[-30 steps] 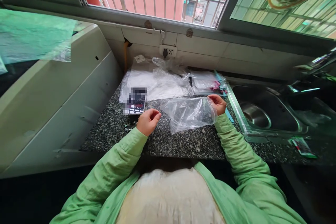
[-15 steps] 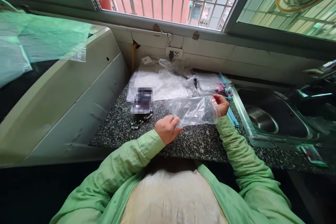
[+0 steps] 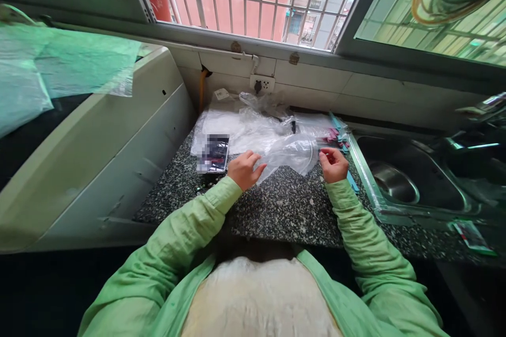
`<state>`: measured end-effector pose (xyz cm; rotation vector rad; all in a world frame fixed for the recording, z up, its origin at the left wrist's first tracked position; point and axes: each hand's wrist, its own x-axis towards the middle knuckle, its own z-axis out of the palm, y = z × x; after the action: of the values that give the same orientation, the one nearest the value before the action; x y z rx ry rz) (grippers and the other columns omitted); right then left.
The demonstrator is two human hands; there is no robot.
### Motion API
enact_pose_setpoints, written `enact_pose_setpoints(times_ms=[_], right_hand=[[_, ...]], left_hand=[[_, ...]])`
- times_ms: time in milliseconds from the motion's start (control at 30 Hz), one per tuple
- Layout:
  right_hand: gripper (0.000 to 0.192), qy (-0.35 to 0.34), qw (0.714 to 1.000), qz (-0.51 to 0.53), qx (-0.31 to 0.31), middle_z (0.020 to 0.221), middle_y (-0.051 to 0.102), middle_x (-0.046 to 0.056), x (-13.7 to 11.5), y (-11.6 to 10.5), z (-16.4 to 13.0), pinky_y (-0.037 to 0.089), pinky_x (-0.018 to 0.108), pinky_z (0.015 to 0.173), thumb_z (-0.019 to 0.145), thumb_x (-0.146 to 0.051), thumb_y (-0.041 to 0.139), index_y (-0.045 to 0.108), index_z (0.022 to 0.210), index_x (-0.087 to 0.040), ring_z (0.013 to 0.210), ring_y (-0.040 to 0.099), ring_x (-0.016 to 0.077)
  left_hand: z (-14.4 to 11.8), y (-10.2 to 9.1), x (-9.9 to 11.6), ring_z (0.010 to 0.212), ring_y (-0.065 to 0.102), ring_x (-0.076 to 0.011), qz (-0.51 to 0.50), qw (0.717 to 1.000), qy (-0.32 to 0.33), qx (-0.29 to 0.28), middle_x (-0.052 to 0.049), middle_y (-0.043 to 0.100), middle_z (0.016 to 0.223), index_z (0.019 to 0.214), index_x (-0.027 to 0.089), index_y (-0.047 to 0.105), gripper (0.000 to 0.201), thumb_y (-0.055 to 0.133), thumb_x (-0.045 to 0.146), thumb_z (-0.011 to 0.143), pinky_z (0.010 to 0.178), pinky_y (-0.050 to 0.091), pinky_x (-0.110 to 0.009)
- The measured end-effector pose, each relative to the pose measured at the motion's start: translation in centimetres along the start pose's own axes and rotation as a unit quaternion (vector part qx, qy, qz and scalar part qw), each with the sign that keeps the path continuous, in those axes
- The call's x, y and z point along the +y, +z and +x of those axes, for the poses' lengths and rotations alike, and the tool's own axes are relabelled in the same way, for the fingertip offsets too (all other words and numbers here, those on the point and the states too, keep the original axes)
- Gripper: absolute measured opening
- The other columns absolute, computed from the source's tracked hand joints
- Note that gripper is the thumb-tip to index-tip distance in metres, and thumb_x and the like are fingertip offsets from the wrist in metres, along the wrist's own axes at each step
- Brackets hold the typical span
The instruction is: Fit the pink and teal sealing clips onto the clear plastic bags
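A clear plastic bag (image 3: 290, 155) hangs above the speckled counter between my two hands. The fingertips of my right hand (image 3: 334, 165) are pinched at its right edge, beside the sink. At the bag's left end, my left hand (image 3: 245, 170) has its thumb and fingers apart; whether they touch the film is hard to see. Just left of that hand lies a phone (image 3: 219, 154), partly blurred out. A small dark beaded strand (image 3: 203, 188) shows below the phone, partly hidden by my left sleeve.
Clear plastic bags and white sheets (image 3: 223, 124) are piled along the wall. Blue and pink strips (image 3: 338, 134) lie near the sink rim (image 3: 366, 181). A socket (image 3: 262, 83) is on the wall. A pale appliance (image 3: 130, 142) borders the counter's left. A small packet (image 3: 472, 235) lies at right.
My left hand has moved left and up, and its fingers have spread. The bag has swung upward and puffed out, while my right hand has shifted slightly downward.
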<state>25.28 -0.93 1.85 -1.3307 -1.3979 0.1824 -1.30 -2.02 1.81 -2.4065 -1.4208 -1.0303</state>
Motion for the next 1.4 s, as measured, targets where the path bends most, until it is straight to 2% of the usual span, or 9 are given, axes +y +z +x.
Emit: enact_pose_setpoints(times_ms=[167,333,467,567,733,867,967,1033,1400], right_hand=[[0.015,-0.073,0.995,-0.019,-0.057,0.071,0.055,0.002,0.2,-1.0,-1.6,0.040,0.023,0.047,0.073,-0.031,0.053,0.059,0.074,-0.017,0.053,0.047,0.0091],[0.017,-0.102,0.987,-0.033,-0.123,0.069,0.054,0.002,-0.1,-0.5,-2.3,0.038,0.023,0.045,0.072,-0.034,0.056,0.058,0.078,-0.018,0.051,0.044,0.0090],[0.021,-0.109,0.985,-0.047,-0.128,0.069,0.053,0.001,-0.3,0.8,-2.2,0.038,0.023,0.047,0.068,-0.036,0.061,0.058,0.079,-0.018,0.052,0.042,0.0094],[0.013,-0.118,0.982,-0.054,-0.134,0.066,0.052,0.001,-0.6,1.5,-2.2,0.038,0.023,0.049,0.071,-0.032,0.058,0.058,0.070,-0.019,0.054,0.043,0.0098],[0.014,-0.113,0.987,-0.028,-0.110,0.064,0.050,0.000,-1.7,1.6,-2.1,0.037,0.023,0.050,0.074,-0.026,0.054,0.054,0.063,-0.018,0.055,0.044,0.0099],[0.013,-0.102,0.992,-0.016,-0.070,0.063,0.049,-0.001,-2.9,1.1,-1.6,0.037,0.023,0.050,0.074,-0.025,0.054,0.052,0.063,-0.017,0.054,0.042,0.0091],[0.013,-0.090,0.994,-0.004,-0.055,0.064,0.048,-0.001,-3.6,1.0,-1.3,0.036,0.023,0.049,0.074,-0.024,0.054,0.052,0.063,-0.017,0.054,0.042,0.0087],[0.013,-0.082,0.995,-0.001,-0.051,0.064,0.048,-0.001,-4.0,0.9,-1.2,0.036,0.023,0.049,0.073,-0.024,0.054,0.052,0.062,-0.017,0.054,0.042,0.0088],[0.015,-0.081,0.995,0.009,-0.064,0.065,0.048,0.000,-4.1,0.9,-1.5,0.036,0.023,0.049,0.073,-0.027,0.054,0.051,0.062,-0.018,0.056,0.042,0.0095]], left_hand=[[1.7,0.4,-0.7,0.061,0.053,-0.0122,-0.013,0.998,-0.061,-0.014,-0.003,0.057,0.074,0.085,0.017,0.058,0.030,0.045,0.043,0.079,0.054,0.036,-0.023],[2.2,0.6,-1.0,0.059,0.051,-0.0121,-0.020,0.998,-0.057,0.006,-0.002,0.056,0.069,0.082,0.017,0.059,0.029,0.046,0.043,0.078,0.054,0.035,-0.023],[2.3,0.9,-1.1,0.056,0.050,-0.0118,-0.034,0.998,-0.046,0.020,-0.002,0.055,0.067,0.080,0.016,0.059,0.029,0.047,0.043,0.078,0.052,0.035,-0.023],[2.3,1.0,-1.1,0.056,0.049,-0.0112,-0.052,0.997,-0.046,0.018,-0.001,0.054,0.066,0.081,0.016,0.058,0.029,0.046,0.042,0.078,0.053,0.035,-0.023],[1.9,0.6,-1.5,0.054,0.048,-0.0096,-0.098,0.993,-0.042,0.054,0.000,0.054,0.065,0.097,0.013,0.054,0.034,0.046,0.041,0.079,0.052,0.037,-0.021],[0.5,-0.4,-1.9,0.056,0.050,-0.0103,-0.092,0.990,0.040,0.103,-0.001,0.054,0.063,0.089,0.014,0.055,0.027,0.049,0.037,0.078,0.054,0.039,-0.021],[-0.7,-0.8,-2.1,0.059,0.053,-0.0113,-0.065,0.984,0.133,0.095,-0.002,0.057,0.065,0.082,0.015,0.056,0.022,0.052,0.036,0.077,0.054,0.039,-0.021],[-1.2,-0.9,-2.0,0.058,0.053,-0.0113,-0.052,0.984,0.145,0.089,-0.003,0.058,0.065,0.084,0.016,0.056,0.020,0.051,0.034,0.078,0.053,0.040,-0.021],[1.0,0.2,-1.5,0.050,0.043,-0.0066,-0.126,0.984,-0.066,0.103,0.003,0.051,0.062,0.098,0.015,0.052,0.026,0.049,0.033,0.079,0.051,0.039,-0.019]])
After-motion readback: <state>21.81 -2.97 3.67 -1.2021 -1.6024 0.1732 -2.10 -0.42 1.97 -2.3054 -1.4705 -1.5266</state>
